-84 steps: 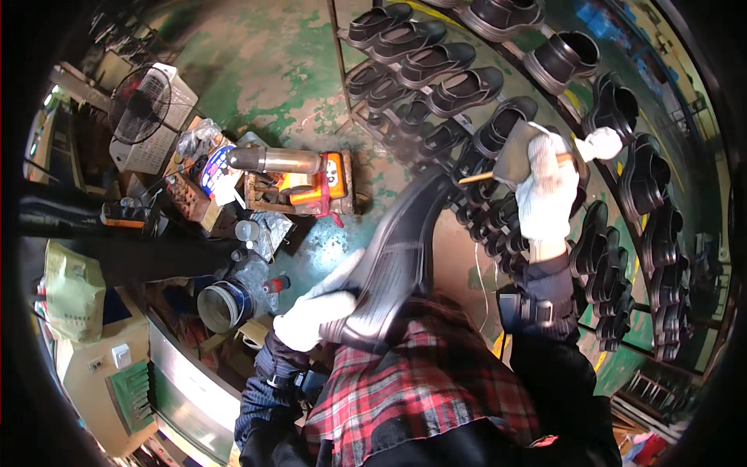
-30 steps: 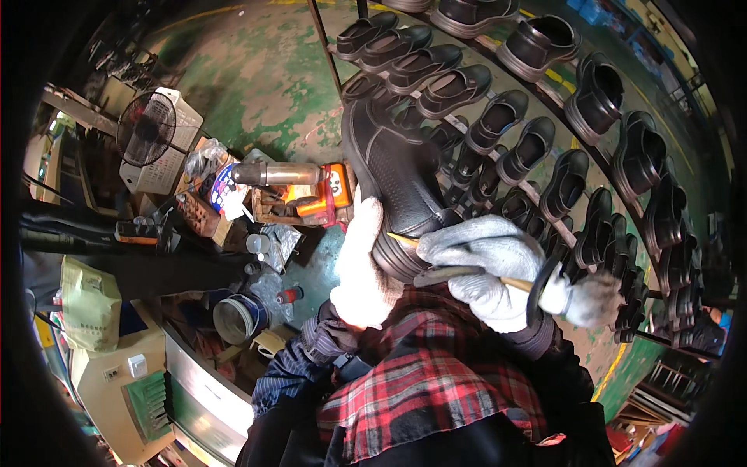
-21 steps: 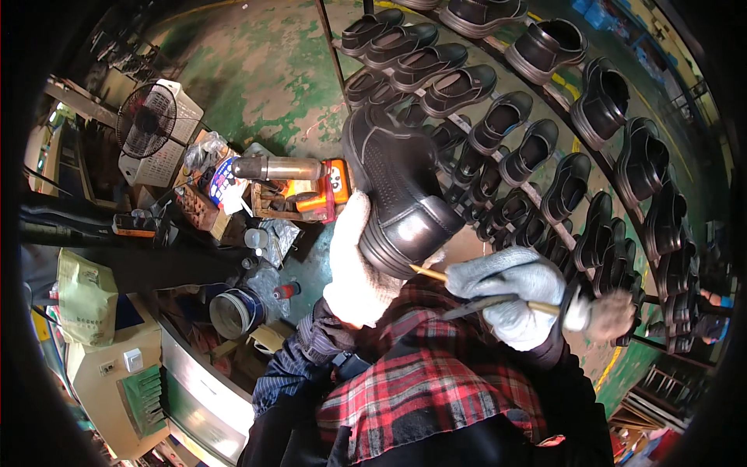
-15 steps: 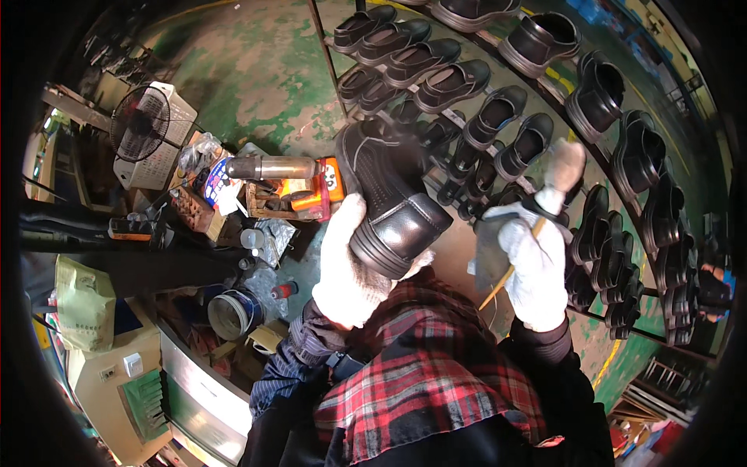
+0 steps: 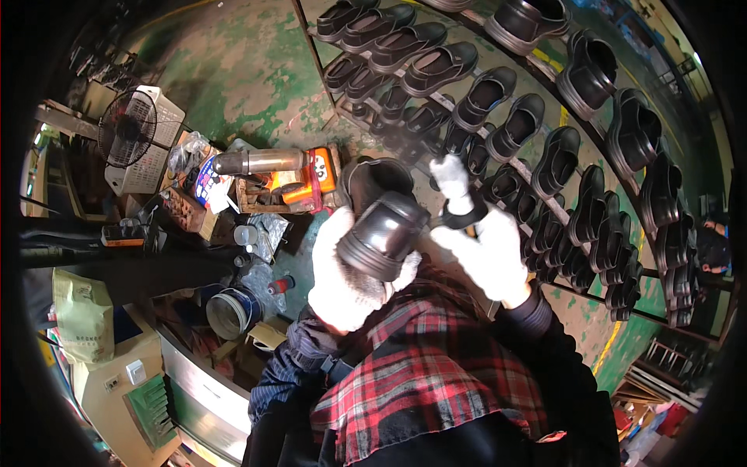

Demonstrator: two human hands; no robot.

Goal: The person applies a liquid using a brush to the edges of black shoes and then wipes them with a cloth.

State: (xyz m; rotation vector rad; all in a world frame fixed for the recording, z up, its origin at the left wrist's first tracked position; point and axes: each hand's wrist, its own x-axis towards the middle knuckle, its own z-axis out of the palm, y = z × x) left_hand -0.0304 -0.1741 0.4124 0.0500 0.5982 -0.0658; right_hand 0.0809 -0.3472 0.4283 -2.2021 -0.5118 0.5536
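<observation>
Shoe [image 5: 389, 227] was found in the left hand [image 5: 334, 276], gripped about its heel end, heel toward the camera, above the upper edge of the apron [image 5: 428, 373]. Change noted: half a second earlier the right hand [image 5: 494, 253] stood well apart on the right, with a wooden stick slanting down; it had since swung in just beside the heel, and the stick no longer showed. The white swab [image 5: 450, 175] and its dark loop [image 5: 476, 212] now stood foremost. Earlier the stick's tip had been at the heel's sole edge; in this inspector's judgement that pass had paused and the swab end was in favour. The right hand appeared closed about the swab near the loop, though glare obscured the grip. Whether its thumb met the heel could not be told.

Edges: the shoe's left side appeared near the right edge of the cart [image 5: 272, 208], depth uncertain. Rack [image 5: 314, 58] rows ran close beyond the swab, limiting reach up and right. Room for moving lay over the apron, and over green floor [image 5: 257, 86] between cart and rack's left post.
</observation>
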